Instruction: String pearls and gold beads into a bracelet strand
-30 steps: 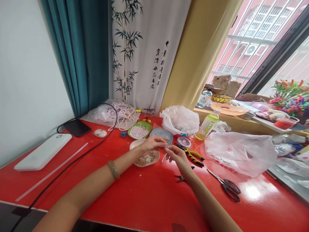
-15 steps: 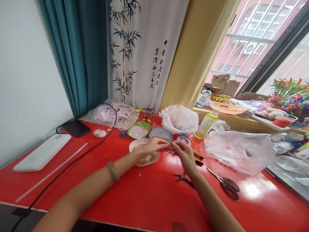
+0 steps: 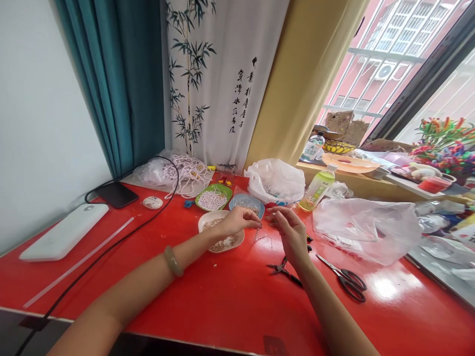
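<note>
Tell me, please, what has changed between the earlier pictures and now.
The right hand has moved to the right, opening a wider gap from the left hand. The beaded strand, first below the right hand, now shows just below the left; whether the right has let go is unclear. The white dish, green dish and scissors stayed put.

There are two bare hands [image 3: 239,221] [image 3: 291,232], three shallow dishes [image 3: 201,224] [image 3: 222,187] [image 3: 261,210] in white, green and blue, one pair of black-handled metal scissors [image 3: 343,277], one flat black phone [image 3: 117,195], one rounded white slab [image 3: 65,232], one yellow-green plastic bottle [image 3: 316,191] and one glossy red table [image 3: 208,301]
</note>
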The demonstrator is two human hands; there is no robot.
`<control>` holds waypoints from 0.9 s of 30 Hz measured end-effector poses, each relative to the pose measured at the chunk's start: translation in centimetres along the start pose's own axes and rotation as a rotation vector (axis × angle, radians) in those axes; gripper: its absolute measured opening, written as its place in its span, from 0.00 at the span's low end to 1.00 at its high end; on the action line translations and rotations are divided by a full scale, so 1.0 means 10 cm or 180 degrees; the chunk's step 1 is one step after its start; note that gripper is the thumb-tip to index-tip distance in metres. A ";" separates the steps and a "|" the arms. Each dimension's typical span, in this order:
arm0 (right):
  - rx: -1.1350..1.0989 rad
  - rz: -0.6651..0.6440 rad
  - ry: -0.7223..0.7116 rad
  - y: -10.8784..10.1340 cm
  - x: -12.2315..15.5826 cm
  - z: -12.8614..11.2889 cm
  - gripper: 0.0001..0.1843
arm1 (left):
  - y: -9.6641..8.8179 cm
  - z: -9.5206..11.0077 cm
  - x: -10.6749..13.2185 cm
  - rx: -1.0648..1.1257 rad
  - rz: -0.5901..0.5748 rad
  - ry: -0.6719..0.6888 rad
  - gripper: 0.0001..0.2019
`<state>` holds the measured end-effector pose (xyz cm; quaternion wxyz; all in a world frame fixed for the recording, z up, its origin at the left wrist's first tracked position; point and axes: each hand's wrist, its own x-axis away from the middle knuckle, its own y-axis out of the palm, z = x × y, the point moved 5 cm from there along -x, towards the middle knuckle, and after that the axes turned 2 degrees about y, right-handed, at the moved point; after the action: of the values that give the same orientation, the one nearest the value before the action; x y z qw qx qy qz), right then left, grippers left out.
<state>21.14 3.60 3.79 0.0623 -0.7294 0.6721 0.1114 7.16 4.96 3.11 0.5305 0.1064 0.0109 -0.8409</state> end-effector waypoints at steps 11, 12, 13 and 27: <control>-0.0362 -0.1472 0.1422 0.29 0.09 0.34 0.20 | -0.37 0.26 -0.04 0.0169 0.1042 0.0680 0.07; -0.0390 -0.1499 0.1500 0.29 0.10 0.35 0.19 | -0.42 0.26 -0.05 0.0142 0.1150 0.0729 0.07; -0.0414 -0.1510 0.1570 0.28 0.11 0.35 0.19 | -0.47 0.26 -0.06 0.0125 0.1246 0.0767 0.07; -0.0527 -0.1226 0.1857 0.21 0.09 0.45 0.07 | -0.70 0.24 -0.05 0.0245 0.1686 0.0778 0.07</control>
<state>18.71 3.65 -0.70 -0.1716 -0.8464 0.5004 -0.0612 0.67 8.19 4.91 0.7218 0.2261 0.0147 -0.6539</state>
